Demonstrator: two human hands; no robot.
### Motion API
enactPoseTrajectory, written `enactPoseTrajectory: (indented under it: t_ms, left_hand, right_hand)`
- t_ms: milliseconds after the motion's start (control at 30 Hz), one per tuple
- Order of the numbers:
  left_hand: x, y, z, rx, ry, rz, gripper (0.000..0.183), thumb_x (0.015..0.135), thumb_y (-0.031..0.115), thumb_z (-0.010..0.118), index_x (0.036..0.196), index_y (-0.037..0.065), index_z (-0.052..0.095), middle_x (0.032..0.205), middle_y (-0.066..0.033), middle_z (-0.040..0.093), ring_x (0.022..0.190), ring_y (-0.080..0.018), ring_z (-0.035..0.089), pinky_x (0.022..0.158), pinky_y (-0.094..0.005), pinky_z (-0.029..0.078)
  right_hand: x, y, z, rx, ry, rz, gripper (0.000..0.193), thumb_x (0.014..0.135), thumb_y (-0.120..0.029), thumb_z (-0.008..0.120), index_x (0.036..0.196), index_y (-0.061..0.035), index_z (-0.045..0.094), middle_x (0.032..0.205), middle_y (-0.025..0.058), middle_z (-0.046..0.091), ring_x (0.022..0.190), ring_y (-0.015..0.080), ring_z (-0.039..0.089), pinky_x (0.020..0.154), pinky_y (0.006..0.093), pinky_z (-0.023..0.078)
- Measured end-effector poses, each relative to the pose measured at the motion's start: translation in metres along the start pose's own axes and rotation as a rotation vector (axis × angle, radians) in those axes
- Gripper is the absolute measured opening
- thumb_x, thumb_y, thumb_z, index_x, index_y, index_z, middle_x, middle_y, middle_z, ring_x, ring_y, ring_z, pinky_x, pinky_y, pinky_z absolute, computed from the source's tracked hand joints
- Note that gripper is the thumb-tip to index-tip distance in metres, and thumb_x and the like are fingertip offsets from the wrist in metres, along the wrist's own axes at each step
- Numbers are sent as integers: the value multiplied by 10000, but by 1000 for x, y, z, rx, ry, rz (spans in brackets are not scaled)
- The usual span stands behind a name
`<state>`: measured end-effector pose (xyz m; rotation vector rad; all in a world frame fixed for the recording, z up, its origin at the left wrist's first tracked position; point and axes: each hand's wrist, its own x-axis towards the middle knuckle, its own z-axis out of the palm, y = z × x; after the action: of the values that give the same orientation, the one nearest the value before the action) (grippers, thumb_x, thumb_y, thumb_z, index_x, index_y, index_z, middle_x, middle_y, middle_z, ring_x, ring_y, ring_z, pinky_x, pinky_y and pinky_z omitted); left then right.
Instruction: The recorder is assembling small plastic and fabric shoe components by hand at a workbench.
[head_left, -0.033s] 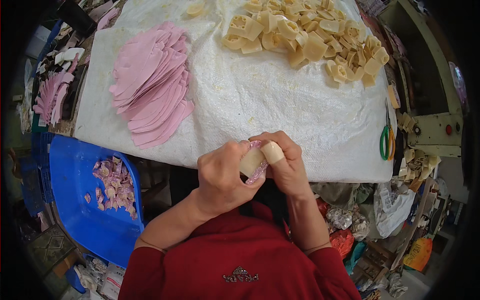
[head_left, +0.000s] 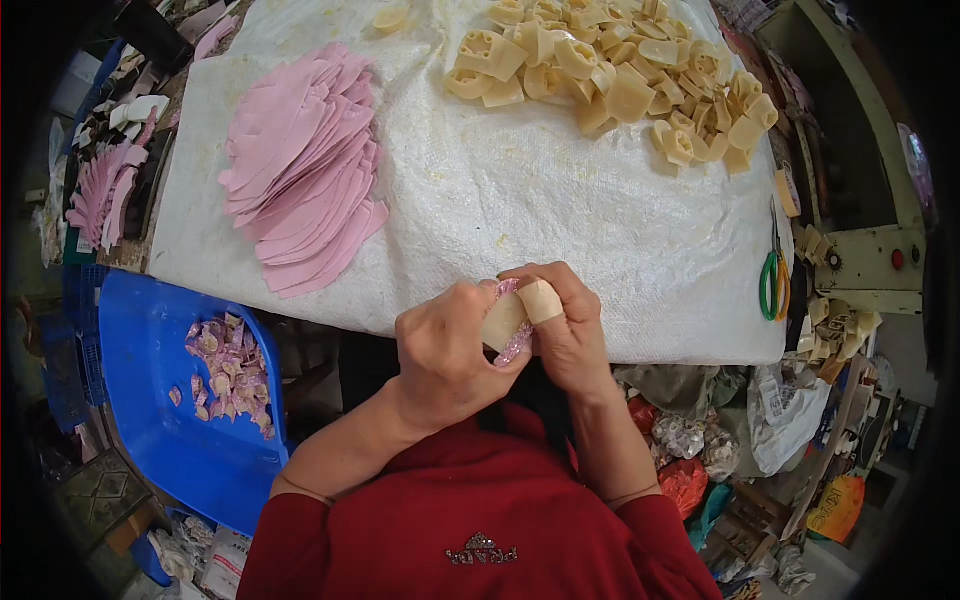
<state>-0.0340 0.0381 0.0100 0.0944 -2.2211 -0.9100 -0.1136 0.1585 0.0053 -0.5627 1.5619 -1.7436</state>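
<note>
1. Head view: my left hand [head_left: 447, 335] is curled around one side of a small cream block [head_left: 502, 322], fingers bent close against it.
2. My right hand [head_left: 575, 335] closes on the other side, its thumb — capped in a cream cover [head_left: 541, 300] — pressed on a glittery pink strip [head_left: 514, 346] that runs along the block's edges.
3. The block sits between my two hands, just at the near edge of the table, in front of my red top [head_left: 480, 500].
4. To my left, a blue basin [head_left: 165, 445] holds a loose heap of cream and glittery pink pieces [head_left: 232, 365], gathered toward its right side; much of its floor is bare.
5. On the white sheet [head_left: 480, 210] lie a fanned stack of pink cut pieces [head_left: 305, 165] and, farther right, a pile of cream blocks [head_left: 625, 75].
6. Scissors [head_left: 775, 285] rest near the sheet's right edge; below hangs a whitish plastic bag [head_left: 785, 420] — I cannot tell its contents.
</note>
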Motion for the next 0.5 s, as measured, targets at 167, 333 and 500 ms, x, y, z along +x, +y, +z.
enactPoseTrajectory:
  t_ms: [167, 333, 500]
  left_hand:
    - [3, -3, 7, 88, 84, 28, 328, 639, 70, 745, 878, -4, 533, 648, -104, 529, 509, -252, 577, 440, -334, 458]
    - [0, -5, 5, 130, 68, 79, 455, 612, 88, 795, 938, -26, 499, 738, -149, 581, 596, -287, 626, 520, -338, 510]
    - [-8, -12, 0, 156, 62, 13, 482, 602, 113, 812, 962, -15, 518, 765, -144, 592, 598, -288, 619, 520, -334, 503]
  right_hand:
    - [6, 12, 4, 111, 134, -79, 228, 959, -205, 507, 1064, -16, 580, 990, 61, 603, 902, 139, 565, 792, 274, 448]
    - [7, 17, 9, 457, 21, -116, 217, 953, -177, 501, 1063, -5, 572, 997, 64, 602, 902, 155, 559, 805, 287, 442]
    - [3, 13, 18, -386, 244, -307, 229, 945, -142, 470, 1087, 6, 572, 917, 110, 612, 849, 168, 564, 740, 287, 444]
